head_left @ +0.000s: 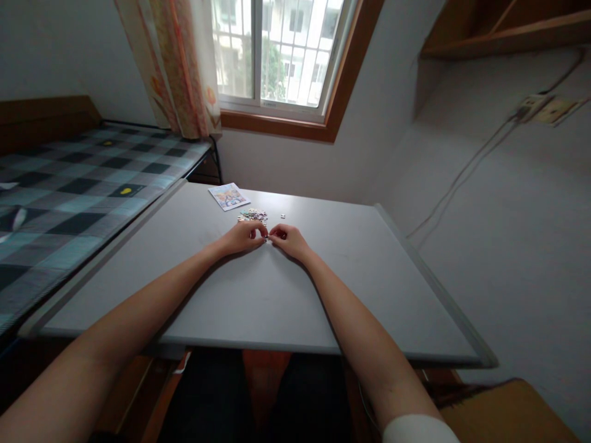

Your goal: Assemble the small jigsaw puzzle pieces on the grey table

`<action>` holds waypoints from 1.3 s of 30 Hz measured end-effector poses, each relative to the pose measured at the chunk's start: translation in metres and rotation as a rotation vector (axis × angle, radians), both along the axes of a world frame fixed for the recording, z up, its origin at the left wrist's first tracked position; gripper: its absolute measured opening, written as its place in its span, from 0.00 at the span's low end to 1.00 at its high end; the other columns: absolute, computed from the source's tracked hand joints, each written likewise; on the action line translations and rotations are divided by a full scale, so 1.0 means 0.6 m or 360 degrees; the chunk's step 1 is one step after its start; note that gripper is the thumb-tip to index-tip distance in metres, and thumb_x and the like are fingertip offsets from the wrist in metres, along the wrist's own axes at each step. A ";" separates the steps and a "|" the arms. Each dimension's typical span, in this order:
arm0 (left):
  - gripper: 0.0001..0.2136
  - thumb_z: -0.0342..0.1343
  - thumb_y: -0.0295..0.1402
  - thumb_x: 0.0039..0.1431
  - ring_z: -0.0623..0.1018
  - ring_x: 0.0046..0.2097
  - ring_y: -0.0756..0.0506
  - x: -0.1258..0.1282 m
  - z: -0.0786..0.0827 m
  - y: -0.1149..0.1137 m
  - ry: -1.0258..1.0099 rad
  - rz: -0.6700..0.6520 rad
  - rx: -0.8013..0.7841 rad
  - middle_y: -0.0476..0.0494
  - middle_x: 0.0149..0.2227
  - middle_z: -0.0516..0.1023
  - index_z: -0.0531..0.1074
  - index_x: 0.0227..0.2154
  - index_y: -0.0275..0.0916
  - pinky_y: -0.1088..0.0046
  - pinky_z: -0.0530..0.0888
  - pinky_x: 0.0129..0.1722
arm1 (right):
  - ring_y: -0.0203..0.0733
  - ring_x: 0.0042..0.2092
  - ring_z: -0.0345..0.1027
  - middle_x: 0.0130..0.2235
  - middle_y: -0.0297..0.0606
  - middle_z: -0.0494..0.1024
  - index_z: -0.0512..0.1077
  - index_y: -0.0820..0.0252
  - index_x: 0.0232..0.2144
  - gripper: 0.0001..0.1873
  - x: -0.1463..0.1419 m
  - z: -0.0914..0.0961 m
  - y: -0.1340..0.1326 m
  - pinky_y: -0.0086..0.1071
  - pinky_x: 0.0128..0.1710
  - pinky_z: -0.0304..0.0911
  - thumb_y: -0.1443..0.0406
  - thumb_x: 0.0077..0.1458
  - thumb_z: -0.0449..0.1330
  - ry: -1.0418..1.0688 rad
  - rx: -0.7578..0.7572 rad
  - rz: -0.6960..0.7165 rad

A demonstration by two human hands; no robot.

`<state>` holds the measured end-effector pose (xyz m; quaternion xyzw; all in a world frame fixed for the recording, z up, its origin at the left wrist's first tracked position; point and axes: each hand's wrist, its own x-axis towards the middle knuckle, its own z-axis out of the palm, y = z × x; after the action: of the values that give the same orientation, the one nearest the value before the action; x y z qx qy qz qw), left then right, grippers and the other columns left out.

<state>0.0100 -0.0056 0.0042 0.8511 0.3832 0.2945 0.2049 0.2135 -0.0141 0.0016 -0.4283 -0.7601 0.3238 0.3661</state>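
Observation:
My left hand [244, 237] and my right hand [290, 240] meet over the middle of the table, fingertips almost touching. Each is closed in a pinch. Between them is a tiny dark and light puzzle piece [266, 238], partly covered by the fingers; whether it is one piece or two joined I cannot tell. Just beyond my left hand lies a loose heap of small puzzle pieces [253, 214], its near side hidden by that hand. One separate puzzle piece [283, 216] rests farther off, past my right hand.
A colourful picture sheet [229, 196] lies flat behind the heap, near the far edge of the grey-white table [295, 301]. To the left is a bed with a checked cover [152, 167]. A window [281, 55] and walls stand beyond; a cable [462, 174] hangs on the right wall.

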 end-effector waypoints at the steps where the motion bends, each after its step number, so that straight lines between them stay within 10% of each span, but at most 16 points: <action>1: 0.06 0.57 0.33 0.54 0.69 0.27 0.53 0.001 0.001 -0.001 0.0002 -0.0005 0.0009 0.50 0.28 0.74 0.75 0.33 0.37 0.77 0.66 0.30 | 0.32 0.26 0.61 0.24 0.32 0.74 0.75 0.63 0.29 0.07 0.000 0.000 0.000 0.27 0.29 0.56 0.63 0.50 0.62 0.0000 -0.0005 -0.0002; 20: 0.08 0.55 0.36 0.58 0.71 0.27 0.52 0.001 -0.003 0.002 0.0062 0.0118 0.0227 0.50 0.29 0.75 0.75 0.31 0.39 0.76 0.66 0.30 | 0.34 0.28 0.63 0.26 0.33 0.73 0.72 0.63 0.27 0.11 0.003 -0.009 0.017 0.29 0.31 0.59 0.59 0.48 0.62 0.0305 -0.0081 -0.0031; 30: 0.08 0.54 0.36 0.59 0.70 0.27 0.51 0.002 0.001 -0.002 0.0111 0.0115 0.0261 0.49 0.28 0.74 0.75 0.30 0.39 0.75 0.66 0.30 | 0.41 0.33 0.71 0.31 0.42 0.80 0.75 0.63 0.28 0.09 0.068 0.000 0.044 0.34 0.39 0.66 0.61 0.49 0.61 0.0229 0.0088 -0.0826; 39: 0.07 0.54 0.35 0.58 0.70 0.27 0.51 0.002 0.004 -0.003 0.0151 0.0074 0.0232 0.49 0.29 0.74 0.75 0.31 0.39 0.75 0.66 0.31 | 0.41 0.41 0.73 0.44 0.44 0.80 0.79 0.62 0.41 0.18 0.105 0.006 0.041 0.36 0.49 0.64 0.72 0.53 0.52 -0.0303 0.0080 -0.1009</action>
<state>0.0112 -0.0074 0.0068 0.8676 0.3897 0.2857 0.1170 0.2762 0.0104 0.0052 -0.6626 -0.6275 0.1334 0.3864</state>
